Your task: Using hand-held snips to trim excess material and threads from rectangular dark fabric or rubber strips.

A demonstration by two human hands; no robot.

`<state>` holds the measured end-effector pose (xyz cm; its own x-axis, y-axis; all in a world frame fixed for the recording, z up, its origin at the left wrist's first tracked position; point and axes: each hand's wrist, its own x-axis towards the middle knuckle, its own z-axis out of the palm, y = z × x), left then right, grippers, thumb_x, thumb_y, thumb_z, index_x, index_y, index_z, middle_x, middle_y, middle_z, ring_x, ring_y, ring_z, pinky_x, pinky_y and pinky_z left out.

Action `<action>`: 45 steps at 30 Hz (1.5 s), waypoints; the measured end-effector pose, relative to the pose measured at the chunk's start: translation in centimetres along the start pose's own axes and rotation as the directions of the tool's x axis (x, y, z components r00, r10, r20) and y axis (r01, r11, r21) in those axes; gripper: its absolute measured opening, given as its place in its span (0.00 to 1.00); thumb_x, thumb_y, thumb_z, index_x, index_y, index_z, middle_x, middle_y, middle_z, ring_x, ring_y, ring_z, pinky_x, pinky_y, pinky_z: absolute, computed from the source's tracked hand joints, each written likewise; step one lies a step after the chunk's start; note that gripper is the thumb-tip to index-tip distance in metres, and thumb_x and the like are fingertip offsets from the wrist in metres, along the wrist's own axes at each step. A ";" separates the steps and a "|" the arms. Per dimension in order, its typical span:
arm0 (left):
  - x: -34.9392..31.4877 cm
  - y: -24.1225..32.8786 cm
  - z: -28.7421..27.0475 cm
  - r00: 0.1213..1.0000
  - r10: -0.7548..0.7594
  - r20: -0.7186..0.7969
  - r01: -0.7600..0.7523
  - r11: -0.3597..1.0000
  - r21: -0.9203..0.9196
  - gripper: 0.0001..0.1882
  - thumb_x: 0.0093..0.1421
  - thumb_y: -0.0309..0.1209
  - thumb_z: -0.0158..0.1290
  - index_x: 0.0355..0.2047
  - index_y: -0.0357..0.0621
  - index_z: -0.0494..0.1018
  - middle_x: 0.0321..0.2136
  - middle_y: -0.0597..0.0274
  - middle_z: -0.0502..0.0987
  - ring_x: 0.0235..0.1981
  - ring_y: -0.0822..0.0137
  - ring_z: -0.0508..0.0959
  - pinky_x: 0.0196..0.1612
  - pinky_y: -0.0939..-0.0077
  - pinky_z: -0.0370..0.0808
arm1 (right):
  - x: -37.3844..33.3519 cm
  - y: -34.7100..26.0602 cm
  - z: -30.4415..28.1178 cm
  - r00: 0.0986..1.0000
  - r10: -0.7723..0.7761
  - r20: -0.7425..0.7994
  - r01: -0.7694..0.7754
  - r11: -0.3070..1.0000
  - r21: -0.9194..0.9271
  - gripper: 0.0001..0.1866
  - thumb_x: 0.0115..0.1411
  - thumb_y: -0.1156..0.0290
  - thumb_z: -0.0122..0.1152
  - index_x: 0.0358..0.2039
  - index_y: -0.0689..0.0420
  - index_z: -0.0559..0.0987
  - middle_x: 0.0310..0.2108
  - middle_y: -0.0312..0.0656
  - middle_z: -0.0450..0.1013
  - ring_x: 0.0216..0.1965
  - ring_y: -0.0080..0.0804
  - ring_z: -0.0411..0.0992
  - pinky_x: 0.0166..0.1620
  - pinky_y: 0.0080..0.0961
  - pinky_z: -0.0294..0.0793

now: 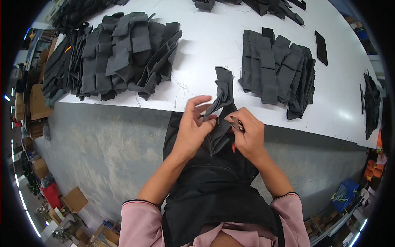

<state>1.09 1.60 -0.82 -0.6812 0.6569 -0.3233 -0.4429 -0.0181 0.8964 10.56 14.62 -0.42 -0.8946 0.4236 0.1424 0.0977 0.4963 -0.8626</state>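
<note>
A dark grey sewn fabric piece (224,88) reaches from the white table's front edge down over my lap, folded and bent. My left hand (195,125) pinches one edge of it between thumb and fingers. In my right hand (249,131) sits a pair of thread snips (236,124), dark blades showing at the fingers and a bit of red handle below. The blade tips are close beside the cloth; whether they touch a thread I cannot tell.
On the white table (205,45), a large pile of dark grey fabric pieces (123,57) lies left and a smaller pile (275,68) right. Loose threads (179,88) are scattered between. A black phone (321,48) lies at right; more dark cloth (372,105) hangs near the right edge.
</note>
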 end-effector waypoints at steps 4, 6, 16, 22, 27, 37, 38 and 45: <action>-0.4 -0.3 -0.5 0.983 -0.184 0.021 0.185 0.978 -0.095 0.28 0.47 0.17 0.50 0.51 0.40 0.58 0.39 0.62 0.67 0.39 0.74 0.69 0.44 0.80 0.67 | 1.9 0.9 0.6 0.998 0.055 0.031 -0.059 0.984 0.166 0.02 0.52 0.81 0.56 0.27 0.61 0.74 0.22 0.42 0.68 0.19 0.32 0.68 0.24 0.24 0.65; -0.7 -0.5 0.3 0.981 -0.191 -0.020 0.185 0.968 -0.168 0.28 0.47 0.17 0.51 0.50 0.37 0.59 0.40 0.62 0.67 0.40 0.76 0.68 0.44 0.82 0.66 | 2.7 1.6 1.3 0.913 0.285 0.292 -0.395 0.797 0.457 0.03 0.57 0.76 0.58 0.28 0.62 0.75 0.21 0.39 0.67 0.18 0.24 0.66 0.23 0.19 0.61; -0.7 -1.1 0.7 0.959 -0.062 -0.276 0.042 0.996 -0.078 0.29 0.47 0.16 0.50 0.52 0.37 0.60 0.39 0.62 0.68 0.37 0.75 0.70 0.42 0.82 0.69 | -0.8 -2.3 -1.3 0.998 -0.058 0.028 0.064 0.938 -0.340 0.16 0.45 0.73 0.66 0.38 0.53 0.77 0.29 0.36 0.67 0.21 0.32 0.67 0.25 0.26 0.65; -0.5 -1.0 1.1 0.959 -0.010 -0.283 0.005 1.000 -0.018 0.30 0.48 0.16 0.50 0.53 0.36 0.58 0.39 0.60 0.70 0.35 0.75 0.72 0.40 0.81 0.71 | 0.0 -2.7 -1.2 0.964 -0.236 0.120 0.263 0.814 -0.517 0.16 0.44 0.74 0.66 0.37 0.55 0.78 0.28 0.35 0.68 0.19 0.30 0.65 0.24 0.22 0.63; -0.5 -1.2 1.0 0.957 -0.031 -0.288 0.023 0.999 -0.030 0.30 0.48 0.16 0.50 0.53 0.36 0.57 0.39 0.60 0.69 0.36 0.76 0.72 0.40 0.81 0.71 | 0.2 -2.8 -1.1 0.947 -0.272 0.169 0.319 0.766 -0.558 0.14 0.44 0.76 0.61 0.35 0.57 0.78 0.27 0.35 0.66 0.19 0.28 0.65 0.24 0.22 0.62; -0.5 -1.1 0.6 0.960 -0.014 -0.280 0.010 1.000 -0.017 0.29 0.49 0.15 0.49 0.54 0.37 0.58 0.40 0.61 0.69 0.37 0.76 0.71 0.40 0.82 0.70 | -0.6 -2.5 -1.4 0.977 -0.206 0.064 0.213 0.875 -0.435 0.16 0.44 0.73 0.66 0.36 0.56 0.76 0.26 0.37 0.64 0.18 0.31 0.66 0.22 0.25 0.64; -0.5 -1.1 0.7 0.960 -0.014 -0.280 0.009 1.000 -0.017 0.29 0.49 0.15 0.49 0.54 0.37 0.58 0.40 0.61 0.69 0.37 0.76 0.71 0.40 0.82 0.70 | -0.4 -2.4 -1.2 0.976 -0.206 0.064 0.213 0.875 -0.435 0.16 0.44 0.73 0.66 0.36 0.56 0.76 0.26 0.37 0.64 0.18 0.31 0.66 0.22 0.25 0.64; -0.4 -0.8 0.3 0.965 -0.084 -0.249 0.058 0.992 -0.110 0.30 0.48 0.16 0.49 0.54 0.37 0.59 0.37 0.62 0.68 0.36 0.75 0.70 0.40 0.81 0.68 | 0.4 -2.3 -1.2 0.982 -0.170 0.077 0.186 0.926 -0.329 0.14 0.45 0.73 0.66 0.35 0.55 0.76 0.27 0.39 0.64 0.20 0.33 0.67 0.23 0.26 0.65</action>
<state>1.87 1.56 -1.36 -0.7652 0.4473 -0.4630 -0.5431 -0.0625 0.8373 10.47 14.56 2.15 -0.9292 0.2730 0.2493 0.0672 0.7878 -0.6123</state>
